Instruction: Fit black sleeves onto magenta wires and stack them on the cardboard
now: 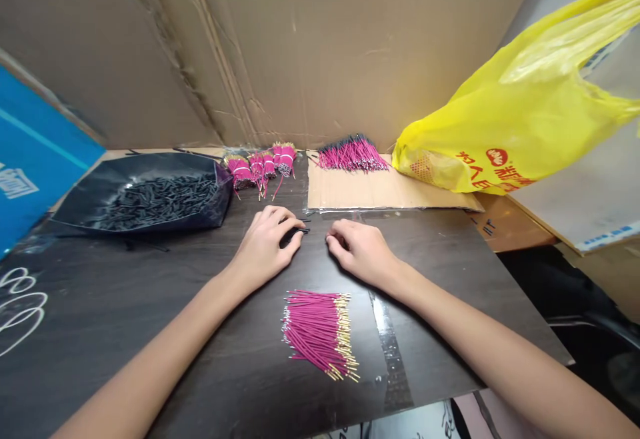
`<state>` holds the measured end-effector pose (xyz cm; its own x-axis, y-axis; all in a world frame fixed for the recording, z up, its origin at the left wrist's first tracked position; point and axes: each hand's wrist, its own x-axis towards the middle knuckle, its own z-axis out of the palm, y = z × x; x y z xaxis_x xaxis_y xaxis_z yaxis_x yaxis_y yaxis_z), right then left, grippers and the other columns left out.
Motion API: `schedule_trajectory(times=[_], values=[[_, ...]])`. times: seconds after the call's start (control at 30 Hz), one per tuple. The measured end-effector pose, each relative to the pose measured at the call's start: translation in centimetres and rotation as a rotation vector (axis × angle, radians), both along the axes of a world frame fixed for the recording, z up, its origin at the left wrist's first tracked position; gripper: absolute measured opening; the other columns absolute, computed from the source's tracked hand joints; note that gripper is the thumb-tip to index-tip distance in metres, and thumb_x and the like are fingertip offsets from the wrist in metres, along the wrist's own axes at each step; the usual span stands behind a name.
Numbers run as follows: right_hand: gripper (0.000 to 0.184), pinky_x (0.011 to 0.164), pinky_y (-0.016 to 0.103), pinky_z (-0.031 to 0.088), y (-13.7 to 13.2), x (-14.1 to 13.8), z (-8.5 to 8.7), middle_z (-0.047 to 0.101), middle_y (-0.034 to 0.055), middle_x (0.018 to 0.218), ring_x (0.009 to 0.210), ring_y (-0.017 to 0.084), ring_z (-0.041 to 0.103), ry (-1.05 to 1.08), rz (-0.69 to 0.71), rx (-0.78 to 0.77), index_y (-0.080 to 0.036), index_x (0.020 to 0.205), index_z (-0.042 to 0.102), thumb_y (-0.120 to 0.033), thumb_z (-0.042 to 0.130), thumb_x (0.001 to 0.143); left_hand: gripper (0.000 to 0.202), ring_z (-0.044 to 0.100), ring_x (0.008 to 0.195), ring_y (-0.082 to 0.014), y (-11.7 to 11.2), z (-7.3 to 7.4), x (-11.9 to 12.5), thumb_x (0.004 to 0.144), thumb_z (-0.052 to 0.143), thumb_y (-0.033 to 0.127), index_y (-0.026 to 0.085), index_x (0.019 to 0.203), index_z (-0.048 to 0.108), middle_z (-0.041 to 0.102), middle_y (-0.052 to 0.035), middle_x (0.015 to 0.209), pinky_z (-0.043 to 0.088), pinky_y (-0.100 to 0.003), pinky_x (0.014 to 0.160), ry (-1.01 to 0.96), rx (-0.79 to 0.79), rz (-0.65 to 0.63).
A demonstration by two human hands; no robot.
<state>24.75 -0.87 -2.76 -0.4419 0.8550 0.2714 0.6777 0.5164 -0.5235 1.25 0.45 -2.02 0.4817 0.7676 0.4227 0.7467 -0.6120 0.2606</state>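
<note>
on the dark table before a cardboard wall, picking out small black tubes seems underway, the left hand arched over them, grip unclear, the right hand loosely curled, contents hidden, pink wires lying nearer, a fine pinch likely called for next.

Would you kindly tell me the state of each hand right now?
Left hand: loosely curled by small black pieces; grip cannot be told.
Right hand: curled; whether it holds anything cannot be told.
</note>
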Motion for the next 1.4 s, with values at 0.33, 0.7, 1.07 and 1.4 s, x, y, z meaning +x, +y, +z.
schedule_trajectory(times=[0.33, 0.7, 1.07, 1.4], values=[[0.015, 0.074, 0.03, 0.038, 0.0, 0.1, 0.2, 0.072, 0.0031, 0.092, 0.084, 0.018, 0.063, 0.021, -0.003, -0.014, -0.019, 0.095, 0.064, -0.025, 0.052, 0.102, 0.019, 0.058, 0.105, -0.0285, -0.2, 0.1, 0.2, 0.105, 0.052, 0.024, 0.018, 0.102, 0.069, 0.07, -0.0089, 0.102, 0.043, -0.044, 0.091, 0.054, 0.07, -0.058], [0.014, 0.075, 0.031, 0.039, 0.0, 0.3, 0.4, 0.073, 0.0035, 0.096, 0.087, 0.019, 0.065, 0.012, 0.009, -0.028, -0.019, 0.096, 0.064, -0.024, 0.052, 0.102, 0.018, 0.055, 0.103, -0.0273, -0.6, 0.3, 0.6, 0.106, 0.047, 0.026, 0.017, 0.097, 0.06, 0.065, -0.0102, 0.104, 0.044, -0.045, 0.095, -0.058, 0.002, 0.045], [0.014, 0.073, 0.03, 0.039, 0.1, 0.4, 0.2, 0.072, 0.0033, 0.094, 0.086, 0.018, 0.064, 0.013, 0.018, -0.026, -0.019, 0.094, 0.064, -0.024, 0.053, 0.101, 0.025, 0.054, 0.1, -0.028, -0.4, 0.3, 0.5, 0.107, 0.041, 0.031, 0.019, 0.092, 0.058, 0.065, -0.0092, 0.1, 0.043, -0.045, 0.092, -0.088, -0.078, 0.129], [0.013, 0.084, 0.028, 0.051, -1.0, -0.1, 1.1, 0.068, 0.0042, 0.103, 0.09, 0.015, 0.064, 0.359, 0.151, 0.088, -0.018, 0.115, 0.059, -0.022, 0.053, 0.104, 0.018, 0.056, 0.087, -0.023, -2.7, 1.0, 2.7, 0.108, 0.043, 0.02, 0.016, 0.101, 0.059, 0.062, -0.0063, 0.091, 0.044, -0.038, 0.082, -0.133, 0.031, -0.045]])
